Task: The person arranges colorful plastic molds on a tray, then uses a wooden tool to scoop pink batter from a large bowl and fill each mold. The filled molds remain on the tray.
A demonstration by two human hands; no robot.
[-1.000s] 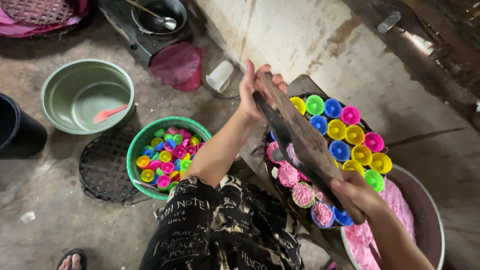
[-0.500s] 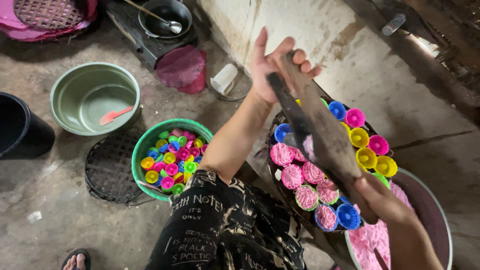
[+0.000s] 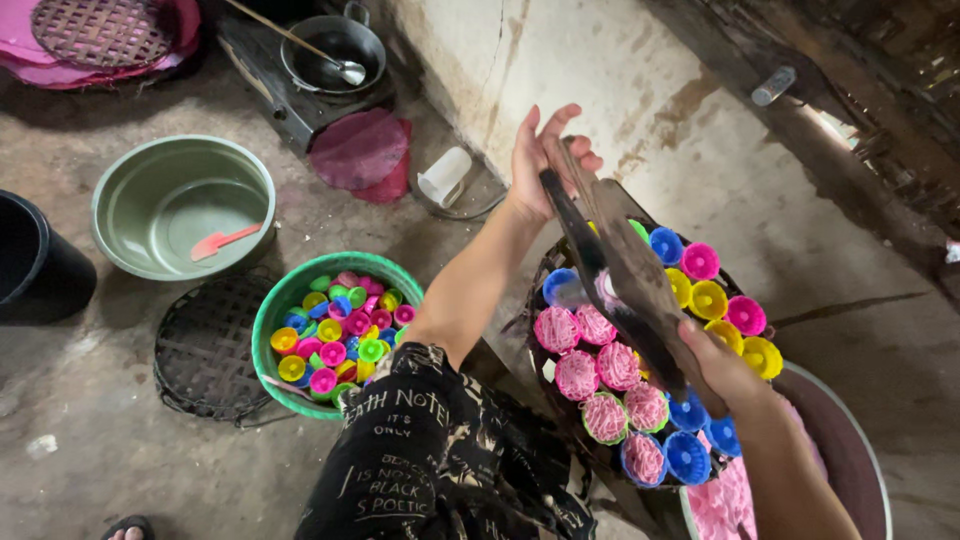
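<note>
My left hand (image 3: pixel 545 160) grips the far end of a dark, worn lid or board (image 3: pixel 625 275), fingers partly spread. My right hand (image 3: pixel 715 365) holds its near end. The board is tilted on edge above a dark round woven tray (image 3: pixel 545 265) packed with small colourful moulds (image 3: pixel 715 300). Several moulds at the near side hold pink cakes (image 3: pixel 595 360); the blue, pink and yellow moulds farther off look empty.
A green basin (image 3: pixel 280 320) of loose coloured moulds stands on the floor at left, beside a dark woven mat (image 3: pixel 205 345). A pale green bowl (image 3: pixel 130 205) holds a red spatula. A pot with a ladle (image 3: pixel 335 50), a white cup (image 3: pixel 445 178) and a basin of pink batter (image 3: pixel 850 440) are nearby.
Both hands have lifted and swung the board toward the upright, uncovering more of the filled pink moulds on the tray's near side.
</note>
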